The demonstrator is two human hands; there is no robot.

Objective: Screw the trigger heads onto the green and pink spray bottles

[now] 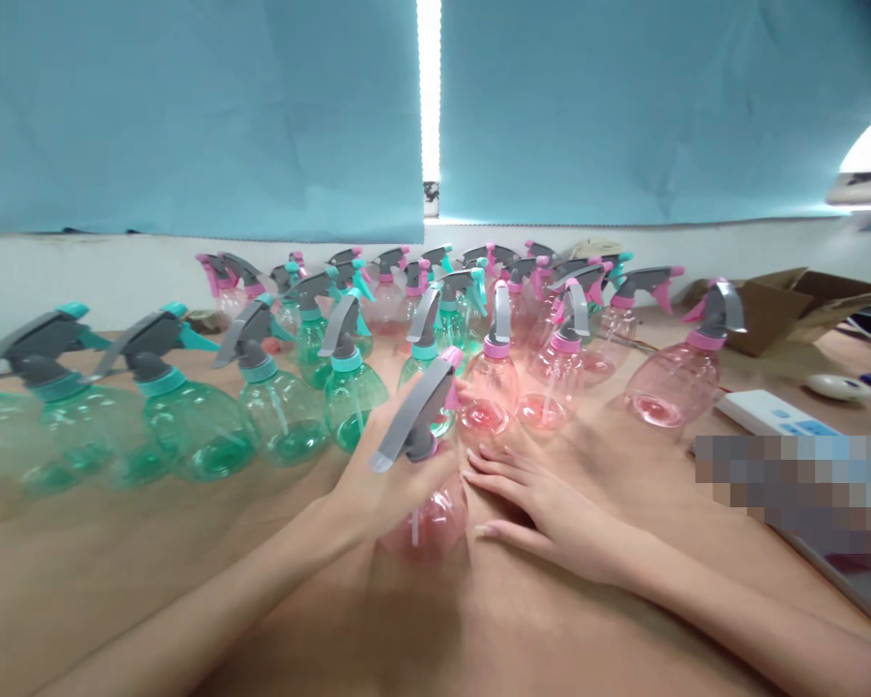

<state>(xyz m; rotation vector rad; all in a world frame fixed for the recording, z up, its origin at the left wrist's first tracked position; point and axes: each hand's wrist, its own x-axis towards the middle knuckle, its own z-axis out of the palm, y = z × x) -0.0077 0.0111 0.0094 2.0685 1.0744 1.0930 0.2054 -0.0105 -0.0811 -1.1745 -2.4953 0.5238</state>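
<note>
My left hand point(399, 465) is wrapped round the neck of a pink spray bottle point(435, 518) with a grey and pink trigger head; the bottle stands near the front, tilted slightly if at all. My right hand point(526, 494) lies palm down on the brown table, fingers spread, just right of that bottle and holding nothing. Beyond my hands stand two pink bottles point(489, 392) side by side. A row of green spray bottles point(199, 426) with grey and turquoise heads reaches to the left edge. Another pink bottle point(674, 378) stands alone to the right.
Several more green and pink bottles crowd the back, before a white wall point(102, 276) with blue sheets point(203, 116). At the right are an open cardboard box point(776, 315), a white mouse point(838, 387), a white box with blue marks point(780, 414) and a pixelated area.
</note>
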